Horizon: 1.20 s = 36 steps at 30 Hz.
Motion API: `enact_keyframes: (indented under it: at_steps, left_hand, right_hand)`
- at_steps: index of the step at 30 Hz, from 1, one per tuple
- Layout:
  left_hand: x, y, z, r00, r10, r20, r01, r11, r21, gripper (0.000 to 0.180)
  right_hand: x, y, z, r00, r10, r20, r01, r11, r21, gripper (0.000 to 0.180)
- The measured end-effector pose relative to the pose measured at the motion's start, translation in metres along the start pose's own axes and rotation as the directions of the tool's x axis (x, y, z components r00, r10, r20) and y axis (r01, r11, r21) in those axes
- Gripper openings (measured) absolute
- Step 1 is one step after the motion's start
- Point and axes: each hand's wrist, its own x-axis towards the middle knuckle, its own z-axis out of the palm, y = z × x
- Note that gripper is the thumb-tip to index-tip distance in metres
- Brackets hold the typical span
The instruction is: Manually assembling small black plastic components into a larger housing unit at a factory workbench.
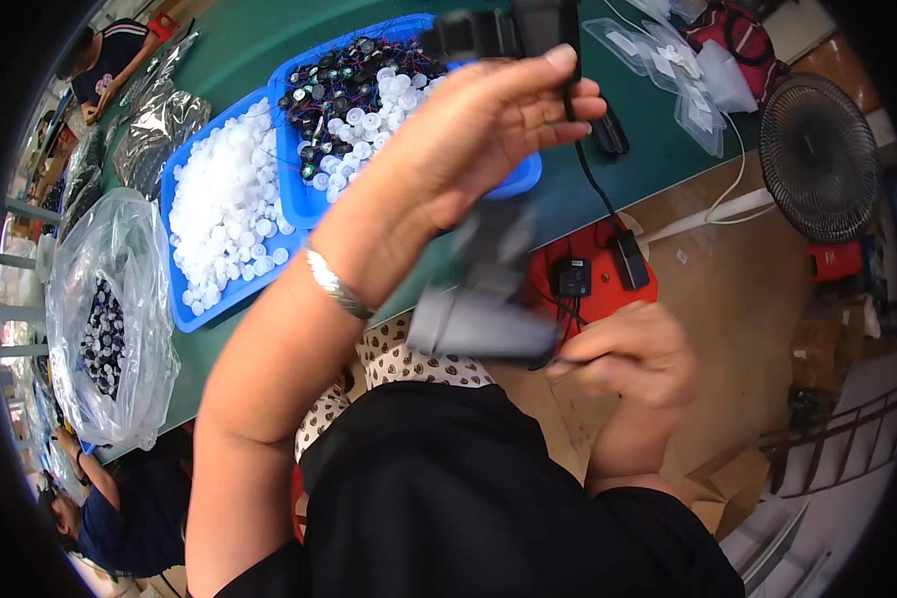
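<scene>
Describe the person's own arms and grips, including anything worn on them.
Both arms come from short black sleeves. The left arm wears a silvery, textured bracelet; none shows on the right arm. The left grip and right grip are ungloved.

The left arm [279, 344] slants up behind its hand [488, 120], elbow bent. The left fingers [590, 107] curl loosely, thumb stretched out above them; whether they grip is unclear. Below and to the right of these fingers, the right hand [638, 349] is slightly blurred, its thumb and forefinger pinched together; the right forearm [628, 439] drops below its fingers.
</scene>
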Motion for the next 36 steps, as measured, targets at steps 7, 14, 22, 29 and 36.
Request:
enact_keyframes:
  at_steps: [7, 14, 22, 29, 36]
  left_hand:
    - [-0.049, 0.077, 0.043, 0.995, -0.075, -0.06, 0.056, 0.96, -0.274, 0.043]
    - [-0.13, 0.089, 0.039, 0.985, -0.105, 0.134, 0.158, 0.853, -0.497, 0.075]
    - [-0.287, 0.01, 0.021, 0.962, 0.018, -0.273, -0.055, 0.991, -0.126, 0.066]
    - [-0.336, -0.006, 0.024, 0.878, -0.105, -0.467, 0.122, 0.993, 0.006, 0.047]
    - [-0.325, -0.012, 0.023, 0.843, 0.132, -0.521, -0.12, 0.991, 0.057, 0.035]
  right_hand:
    - [0.01, 0.069, 0.097, 0.862, 0.272, 0.427, -0.339, 0.937, 0.086, 0.02]
    - [0.024, 0.133, 0.171, 0.88, 0.438, 0.185, -0.474, 0.838, 0.271, 0.022]
    - [0.031, 0.097, 0.169, 0.906, 0.322, 0.274, -0.41, 0.825, 0.388, 0.019]
    - [0.035, 0.045, 0.17, 0.928, 0.183, 0.323, -0.324, 0.826, 0.461, 0.021]
    - [0.04, 0.047, 0.203, 0.971, -0.138, 0.195, 0.065, 0.938, 0.341, 0.021]
